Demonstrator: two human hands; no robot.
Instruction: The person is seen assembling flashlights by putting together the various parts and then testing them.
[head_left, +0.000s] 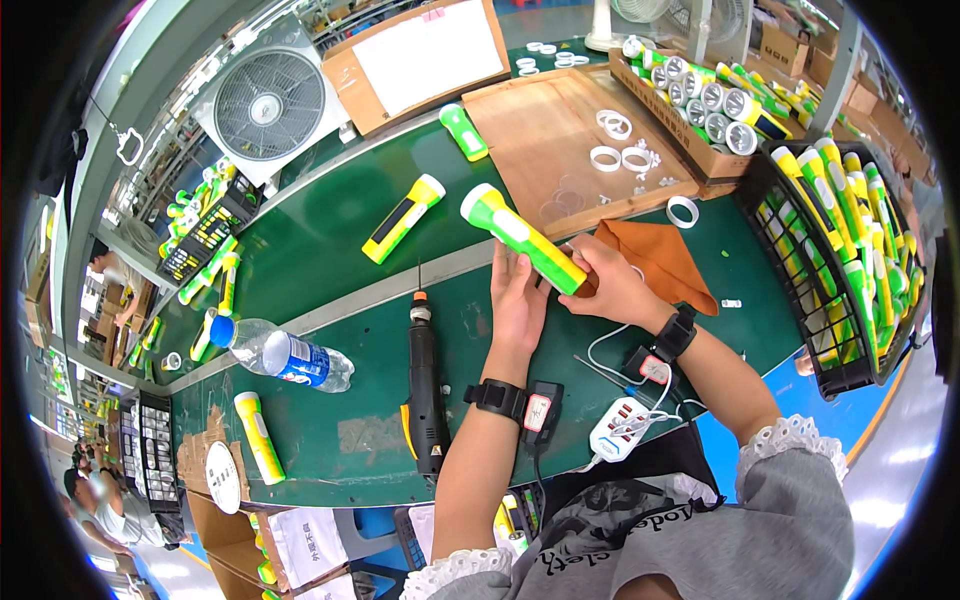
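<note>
A green, yellow and white flashlight (522, 240) is held slantwise above the green workbench, its wide head up and to the left. My left hand (517, 300) supports its body from below with the fingers along it. The tail end is gripped by the fingers of my right hand (607, 285). Left of my left forearm, a black electric screwdriver (425, 385) lies with its bit pointing away. An orange cloth (665, 265) lies beside my right hand. Farther off, another flashlight (404, 218) and a green one (463, 132) rest on the green surface.
A plastic bottle (285, 355) and a flashlight (259, 437) lie at left. White rings (606, 157) sit on a brown board (540, 130). A black crate (800, 270) and a cardboard box (720, 160) at right hold many flashlights. Beside my right forearm are a white charger (618, 430) and cables.
</note>
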